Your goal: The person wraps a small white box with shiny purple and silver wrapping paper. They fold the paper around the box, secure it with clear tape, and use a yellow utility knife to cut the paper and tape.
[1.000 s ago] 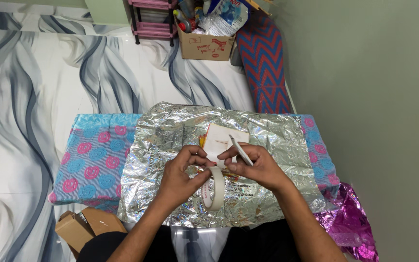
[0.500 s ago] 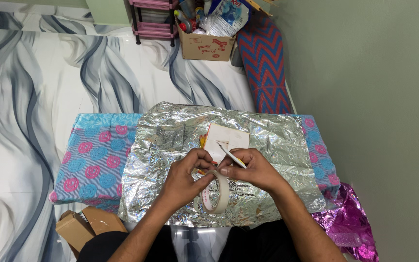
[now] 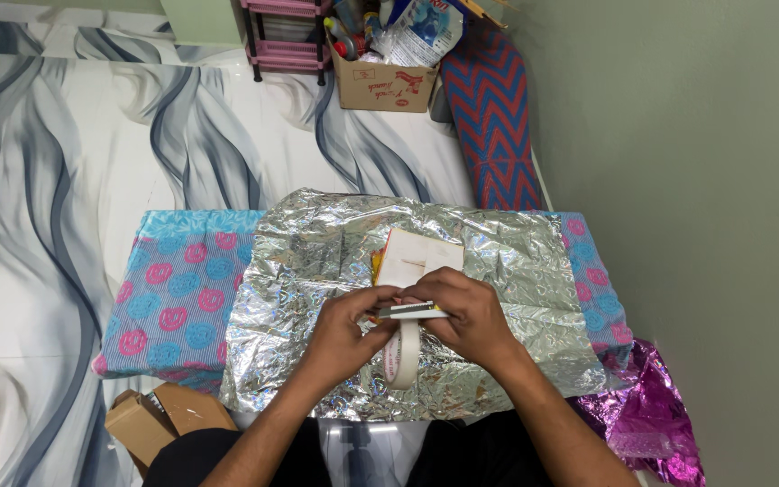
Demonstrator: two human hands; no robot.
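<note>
One tape roll (image 3: 404,353) upright, edge-on.

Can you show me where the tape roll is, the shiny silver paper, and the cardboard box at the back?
Cream roll of tape (image 3: 405,353), head view, on its lower outer band.
Crinkled silver foil sheet (image 3: 308,261), head view, on a bare left part.
Brown cardboard box of bottles (image 3: 382,87), head view, on its front wall.

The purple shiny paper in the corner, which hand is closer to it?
Right. The right hand is over the silver foil, on the side toward the purple foil sheet. The left hand is farther away, across the tape roll.
</note>
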